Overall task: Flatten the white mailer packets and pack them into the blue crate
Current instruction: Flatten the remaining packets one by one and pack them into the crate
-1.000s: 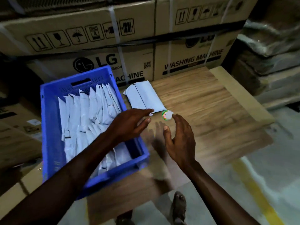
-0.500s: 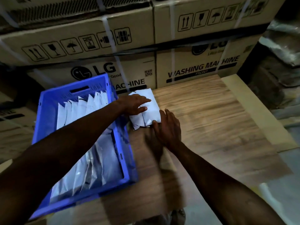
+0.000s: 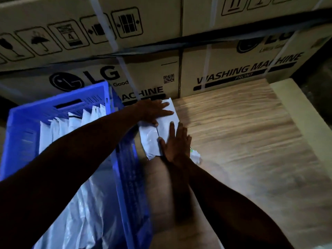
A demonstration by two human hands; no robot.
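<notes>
A white mailer packet (image 3: 152, 139) lies on the wooden table (image 3: 251, 141) just right of the blue crate (image 3: 21, 133). My left hand (image 3: 154, 110) lies flat on the packet's far end, fingers spread. My right hand (image 3: 177, 142) presses palm-down on its near right side. The crate holds several white mailer packets (image 3: 71, 123) standing in a row. My left forearm crosses over the crate.
Stacked LG washing machine cartons (image 3: 215, 72) stand right behind the table and crate. A small crumpled white scrap with a coloured sticker (image 3: 195, 155) lies beside my right wrist. A pale board (image 3: 296, 112) runs along the table's right edge.
Both hands went from hovering near the packet to lying flat on it. The right hand slid forward onto its near side. The view moved closer and lower.
</notes>
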